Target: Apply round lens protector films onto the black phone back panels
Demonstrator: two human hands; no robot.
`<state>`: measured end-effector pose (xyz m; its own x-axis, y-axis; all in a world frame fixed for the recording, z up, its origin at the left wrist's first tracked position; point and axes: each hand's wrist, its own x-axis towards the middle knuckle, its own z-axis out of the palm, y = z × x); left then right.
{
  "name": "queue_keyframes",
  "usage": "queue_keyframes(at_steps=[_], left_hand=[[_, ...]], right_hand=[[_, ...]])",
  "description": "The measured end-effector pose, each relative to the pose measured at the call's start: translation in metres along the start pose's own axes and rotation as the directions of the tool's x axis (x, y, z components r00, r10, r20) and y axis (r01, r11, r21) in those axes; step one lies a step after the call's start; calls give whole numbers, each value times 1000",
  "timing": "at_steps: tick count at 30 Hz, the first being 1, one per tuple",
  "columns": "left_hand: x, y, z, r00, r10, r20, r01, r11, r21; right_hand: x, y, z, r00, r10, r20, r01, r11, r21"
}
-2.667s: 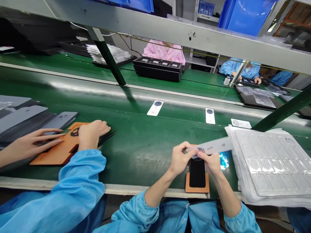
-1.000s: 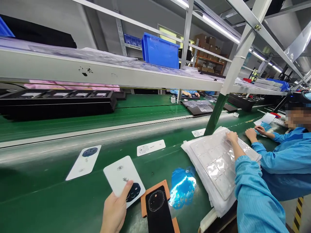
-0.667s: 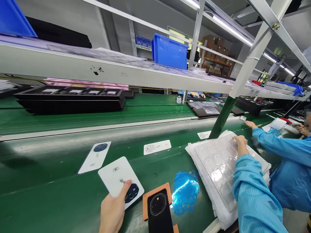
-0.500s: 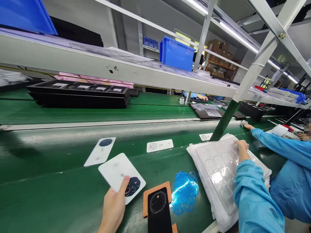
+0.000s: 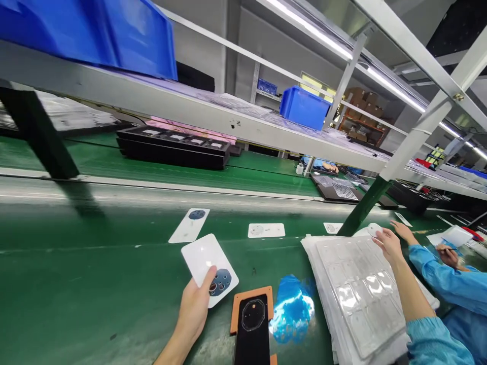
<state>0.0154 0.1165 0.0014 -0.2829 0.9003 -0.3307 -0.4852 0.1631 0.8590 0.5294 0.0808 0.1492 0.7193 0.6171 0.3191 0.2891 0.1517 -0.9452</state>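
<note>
My left hand (image 5: 196, 309) grips a white card (image 5: 205, 258) with a dark, eight-sided print of camera lenses, its thumb lying on top. Whether one card or several are held, I cannot tell. At the right, my right hand (image 5: 390, 246) pinches a thin white piece with a rounded edge (image 5: 375, 229) above a clear plastic blister tray (image 5: 353, 284), which lies on white sheets. Between my hands a black phone-shaped plate (image 5: 253, 329) sits in an orange holder (image 5: 243, 296). Crumpled blue film (image 5: 292, 309) lies beside it.
White cards lie on the green belt: a lens-printed card (image 5: 188, 225), a card with a faint ring (image 5: 266, 230) and one by the post (image 5: 333, 227). A slanting post (image 5: 367, 203) stands behind the tray. Co-workers' hands (image 5: 405, 233) are at the right. Black trays (image 5: 171, 149) stand behind.
The view has swung left. My right hand has lifted off the blister tray's top edge and now has the white piece at its fingertips. My left hand still holds the card. The co-worker's hand moved closer.
</note>
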Motion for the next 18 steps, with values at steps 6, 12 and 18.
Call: queue_keyframes(at_steps=[6,12,18], left_hand=[[-7,-7,5,997,78,-13,-79,995,-53],[0,-18,1,986,166,-3,-166,986,-34],[3,-19,-3,983,183,17,-182,982,-40]], right_hand=[[-136,-15,41,862,64,502,-34,997,-68],[-286,10,125,457,-420,784,663,749,14],[-321,52,159,171,-606,777,941,335,55]])
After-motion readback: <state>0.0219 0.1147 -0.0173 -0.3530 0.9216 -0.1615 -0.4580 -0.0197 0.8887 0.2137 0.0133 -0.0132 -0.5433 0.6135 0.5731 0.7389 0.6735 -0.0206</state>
